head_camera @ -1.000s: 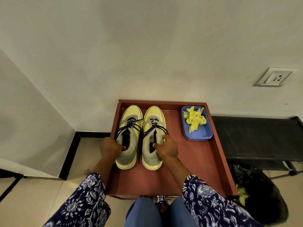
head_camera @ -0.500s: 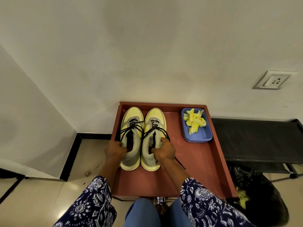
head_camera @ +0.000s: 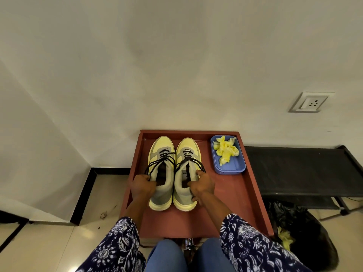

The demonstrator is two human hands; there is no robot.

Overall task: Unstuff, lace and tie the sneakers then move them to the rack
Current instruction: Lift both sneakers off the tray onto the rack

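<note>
Gripping a yellow sneaker by its collar in each hand, the left hand (head_camera: 141, 185) holds the left sneaker (head_camera: 161, 173) and the right hand (head_camera: 202, 185) holds the right sneaker (head_camera: 185, 173), both on the red tabletop (head_camera: 225, 203) just left of the blue tray (head_camera: 228, 165). Lifted toward the black rack (head_camera: 294, 169) right of the tray, the loose black laces (head_camera: 157, 163) could likely snag or trail.

Both forearms extend forward, roughly parallel, floral sleeves at the elbows. Left hand (head_camera: 141, 187): fingers curled, gripping the collar of the left sneaker (head_camera: 161, 171). Right hand (head_camera: 202, 185): thumb raised along the collar of the right sneaker (head_camera: 185, 173), fingers wrapped around its outer side.
</note>
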